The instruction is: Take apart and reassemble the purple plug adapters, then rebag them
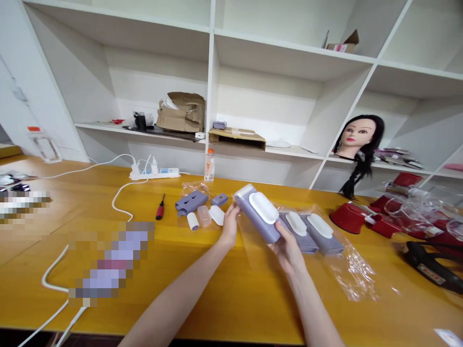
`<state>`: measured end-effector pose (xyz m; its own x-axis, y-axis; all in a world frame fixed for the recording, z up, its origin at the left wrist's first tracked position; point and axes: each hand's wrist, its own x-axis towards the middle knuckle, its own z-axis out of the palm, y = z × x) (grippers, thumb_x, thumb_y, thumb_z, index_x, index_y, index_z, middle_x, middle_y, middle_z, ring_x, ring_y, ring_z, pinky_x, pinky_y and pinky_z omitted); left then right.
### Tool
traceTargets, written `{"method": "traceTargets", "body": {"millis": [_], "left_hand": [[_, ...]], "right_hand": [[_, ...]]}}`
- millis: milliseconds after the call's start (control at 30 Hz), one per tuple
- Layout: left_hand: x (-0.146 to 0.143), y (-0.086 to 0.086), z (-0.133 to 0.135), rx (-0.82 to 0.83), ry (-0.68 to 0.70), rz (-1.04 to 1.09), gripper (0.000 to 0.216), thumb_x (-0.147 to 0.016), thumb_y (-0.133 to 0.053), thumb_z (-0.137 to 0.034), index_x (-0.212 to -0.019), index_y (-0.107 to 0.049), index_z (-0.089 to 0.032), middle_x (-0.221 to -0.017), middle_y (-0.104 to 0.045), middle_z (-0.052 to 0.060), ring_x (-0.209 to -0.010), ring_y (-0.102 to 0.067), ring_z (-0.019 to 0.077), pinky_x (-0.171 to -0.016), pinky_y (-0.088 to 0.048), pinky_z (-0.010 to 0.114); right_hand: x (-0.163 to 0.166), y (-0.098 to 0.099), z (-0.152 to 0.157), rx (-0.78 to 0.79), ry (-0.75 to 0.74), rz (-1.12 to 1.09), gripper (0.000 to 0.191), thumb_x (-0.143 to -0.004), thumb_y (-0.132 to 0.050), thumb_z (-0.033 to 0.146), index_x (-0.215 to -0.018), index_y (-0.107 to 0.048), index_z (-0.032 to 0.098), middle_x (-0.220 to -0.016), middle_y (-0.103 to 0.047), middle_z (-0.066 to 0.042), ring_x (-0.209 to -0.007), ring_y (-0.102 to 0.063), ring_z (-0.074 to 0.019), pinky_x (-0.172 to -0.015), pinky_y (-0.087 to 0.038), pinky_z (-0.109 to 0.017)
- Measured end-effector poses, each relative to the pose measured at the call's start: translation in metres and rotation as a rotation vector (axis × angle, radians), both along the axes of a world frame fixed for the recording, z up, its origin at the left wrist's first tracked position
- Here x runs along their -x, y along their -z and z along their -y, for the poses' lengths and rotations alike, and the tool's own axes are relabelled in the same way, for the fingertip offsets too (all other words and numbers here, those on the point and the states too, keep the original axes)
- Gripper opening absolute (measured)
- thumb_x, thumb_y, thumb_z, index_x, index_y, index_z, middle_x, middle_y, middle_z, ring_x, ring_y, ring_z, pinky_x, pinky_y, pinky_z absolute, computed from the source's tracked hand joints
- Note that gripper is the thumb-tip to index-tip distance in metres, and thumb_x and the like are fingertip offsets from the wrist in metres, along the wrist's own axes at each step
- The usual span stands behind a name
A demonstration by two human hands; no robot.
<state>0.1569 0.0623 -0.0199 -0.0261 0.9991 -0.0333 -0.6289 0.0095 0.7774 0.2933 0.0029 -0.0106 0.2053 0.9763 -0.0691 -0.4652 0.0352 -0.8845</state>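
Note:
Both my hands hold a lilac device with a white comb head [258, 212] above the yellow table [231, 299]. My left hand [230, 224] pinches its upper left end with closed fingers. My right hand [286, 246] wraps its lower right end. The device seems to sit in a clear plastic bag. Just right of it lie two similar lilac devices [314, 232] on clear wrapping. Left of my hands are loose lilac and white parts [199, 210] on the table.
A red-handled screwdriver [159, 207], a white power strip [155, 172] with cables and a small bottle [209, 165] lie toward the back. Red items [356, 218] and a black tool [432, 265] are at the right. A mannequin head [358, 137] and cardboard boxes [183, 113] stand on white shelves.

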Motion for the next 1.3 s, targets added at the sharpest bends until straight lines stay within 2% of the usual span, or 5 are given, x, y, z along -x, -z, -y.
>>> {"method": "traceTargets", "body": {"millis": [200,433,767,1000,1300], "left_hand": [[0.037,-0.017,0.040,0.009,0.150,0.341,0.070,-0.070,-0.031,-0.074,-0.105,-0.059,-0.020,-0.095,-0.067,0.009,-0.099,-0.058,0.0294,-0.079,-0.047,0.038],[0.060,-0.010,0.041,0.152,0.173,0.295,0.051,-0.074,-0.050,-0.055,-0.103,-0.060,-0.014,-0.094,-0.068,0.010,-0.096,-0.060,0.0278,-0.082,-0.048,0.037],[0.049,0.008,0.048,0.136,0.331,0.359,0.052,-0.075,-0.050,-0.055,-0.103,-0.062,-0.012,-0.095,-0.069,0.011,-0.098,-0.060,0.0292,-0.086,-0.046,0.039],[0.045,0.007,0.052,0.177,0.312,0.360,0.048,-0.075,-0.051,-0.053,-0.100,-0.064,-0.013,-0.089,-0.070,0.010,-0.096,-0.061,0.0267,-0.086,-0.045,0.035],[0.047,0.008,0.054,0.177,0.259,0.419,0.043,-0.079,-0.047,-0.049,-0.093,-0.066,-0.012,-0.089,-0.070,0.010,-0.090,-0.064,0.0254,-0.083,-0.047,0.033]], "right_hand": [[0.050,0.001,0.017,0.091,-0.574,0.480,0.048,-0.079,-0.040,0.062,-0.081,-0.054,0.015,-0.047,-0.059,-0.001,-0.035,-0.051,-0.0116,-0.036,-0.032,-0.020],[0.072,-0.030,0.003,-0.359,-0.018,1.325,0.043,-0.085,-0.036,0.052,-0.110,-0.050,0.021,-0.073,-0.064,-0.004,-0.066,-0.060,-0.0207,-0.059,-0.039,-0.028],[0.092,-0.026,-0.008,-0.307,0.055,1.559,0.049,-0.090,-0.025,0.047,-0.132,-0.032,0.023,-0.083,-0.068,-0.008,-0.072,-0.063,-0.0265,-0.060,-0.036,-0.029],[0.091,-0.023,-0.010,-0.295,0.074,1.687,0.036,-0.091,-0.024,0.043,-0.096,-0.051,0.020,-0.082,-0.066,-0.006,-0.069,-0.061,-0.0199,-0.056,-0.029,-0.025],[0.103,-0.025,-0.002,-0.253,0.103,1.871,0.029,-0.094,-0.021,0.033,-0.096,-0.047,0.020,-0.069,-0.065,-0.004,-0.054,-0.058,-0.0164,-0.049,-0.016,-0.027]]}}
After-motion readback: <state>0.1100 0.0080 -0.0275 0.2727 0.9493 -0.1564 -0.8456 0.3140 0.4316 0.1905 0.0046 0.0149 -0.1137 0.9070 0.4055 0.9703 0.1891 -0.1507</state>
